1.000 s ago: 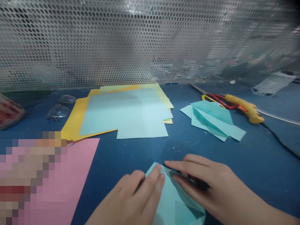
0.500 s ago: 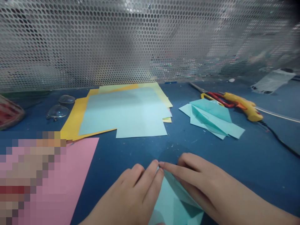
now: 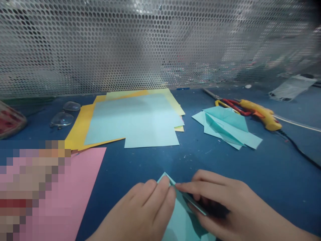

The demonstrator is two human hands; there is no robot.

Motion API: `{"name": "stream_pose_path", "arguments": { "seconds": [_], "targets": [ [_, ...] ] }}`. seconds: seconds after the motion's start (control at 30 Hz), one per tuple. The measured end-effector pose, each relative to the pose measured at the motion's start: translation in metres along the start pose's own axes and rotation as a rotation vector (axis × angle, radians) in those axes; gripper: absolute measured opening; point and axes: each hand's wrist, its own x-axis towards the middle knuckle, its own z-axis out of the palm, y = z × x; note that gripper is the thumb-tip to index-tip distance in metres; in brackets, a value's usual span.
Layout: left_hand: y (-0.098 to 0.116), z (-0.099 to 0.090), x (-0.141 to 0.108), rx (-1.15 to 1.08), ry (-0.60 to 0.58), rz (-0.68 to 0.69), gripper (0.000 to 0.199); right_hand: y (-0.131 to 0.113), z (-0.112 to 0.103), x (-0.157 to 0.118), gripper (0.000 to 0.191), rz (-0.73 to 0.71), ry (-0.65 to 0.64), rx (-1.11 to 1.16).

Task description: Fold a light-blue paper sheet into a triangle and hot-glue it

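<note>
The teal sheet was down at the near edge of view, on the blue table, partly folded with its pointy corner facing the mesh panel. The left hand lay over its left side, fingers close together, pressing near that tip. I couldn't tell whether the thumb had hold of anything, since the hand covered it. The right hand had the raised flap on the right side between forefinger and thumb, with only a narrow gap between them, about as much as the paper edge needed.

Further back sat a loose pile: a light blue sheet on top, with a yellow sheet and a pale green sheet poking out. Right of that were some folded teal pieces, just in front of the scissors and a yellow glue gun (kinda crammed together, honestly). A pink sheet was over on the left, and glasses lay beyond it.
</note>
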Motion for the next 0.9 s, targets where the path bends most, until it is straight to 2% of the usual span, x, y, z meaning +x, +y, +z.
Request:
{"name": "stream_pose_path", "arguments": {
  "seconds": [0.2,0.37,0.5,0.6,0.67,0.77,0.83,0.9],
  "targets": [
    [0.003,0.003,-0.006,0.047,-0.018,0.012,0.052,-0.005,-0.009,0.007,0.048,0.1,-0.147,0.026],
    [0.0,0.0,-0.004,0.064,-0.046,0.047,0.053,-0.011,-0.017,0.007,0.053,0.152,-0.151,0.107],
    [-0.002,-0.001,-0.003,0.054,-0.051,0.056,0.052,-0.013,-0.022,0.01,0.042,0.127,-0.176,0.107],
    [0.001,-0.001,-0.005,0.049,-0.009,0.038,0.052,-0.009,-0.026,0.009,0.031,0.137,-0.226,0.125],
    [0.003,0.001,-0.006,0.03,0.025,0.025,0.05,-0.005,-0.029,0.006,0.034,0.164,-0.241,0.17],
    [0.006,0.005,-0.007,-0.003,0.029,0.009,0.045,-0.001,-0.033,0.003,0.049,0.203,-0.323,0.211],
    [0.008,0.006,-0.007,-0.015,-0.006,0.014,0.045,-0.001,-0.033,0.003,0.048,0.212,-0.382,0.193],
    [0.009,0.005,-0.005,-0.015,-0.002,0.014,0.047,-0.003,-0.031,0.004,0.041,0.193,-0.387,0.147]
  ]
}}
